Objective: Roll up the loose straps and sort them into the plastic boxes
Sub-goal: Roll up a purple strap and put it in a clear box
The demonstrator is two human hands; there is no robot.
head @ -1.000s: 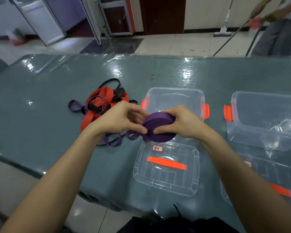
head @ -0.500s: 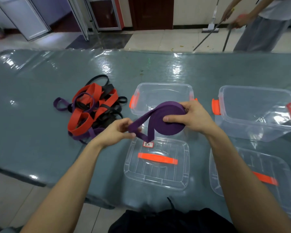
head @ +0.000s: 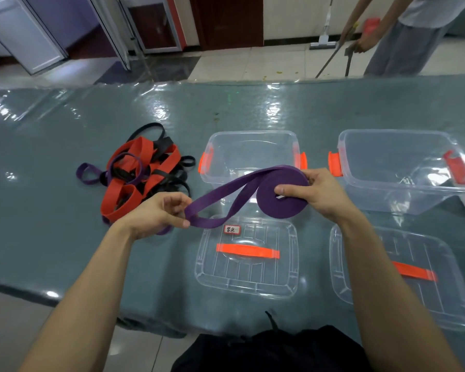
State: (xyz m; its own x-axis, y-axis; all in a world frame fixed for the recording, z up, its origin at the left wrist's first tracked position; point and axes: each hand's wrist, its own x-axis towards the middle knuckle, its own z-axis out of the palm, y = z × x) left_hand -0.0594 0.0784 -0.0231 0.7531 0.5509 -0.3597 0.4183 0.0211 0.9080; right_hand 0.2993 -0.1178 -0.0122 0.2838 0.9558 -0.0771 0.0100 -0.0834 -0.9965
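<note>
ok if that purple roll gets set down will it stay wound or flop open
Likely loosens: the tail off the purple roll sags limp between left hand and right hand, so it looks floppy. Seems light, one hand holds it aloft. Laid flat, it probably won't roll.

The grey-green bench (head: 51, 210) has a glossy, wrinkled clear cover. At its left lies a tangled heap of loose straps (head: 142, 178), red, black and purple. To the right stand two clear boxes with orange latches, the left box (head: 253, 133) and the right box (head: 387, 131). Nearer the front edge lie the left lid (head: 247, 277), bearing a small label (head: 232, 229), and the right lid (head: 403, 296).
</note>
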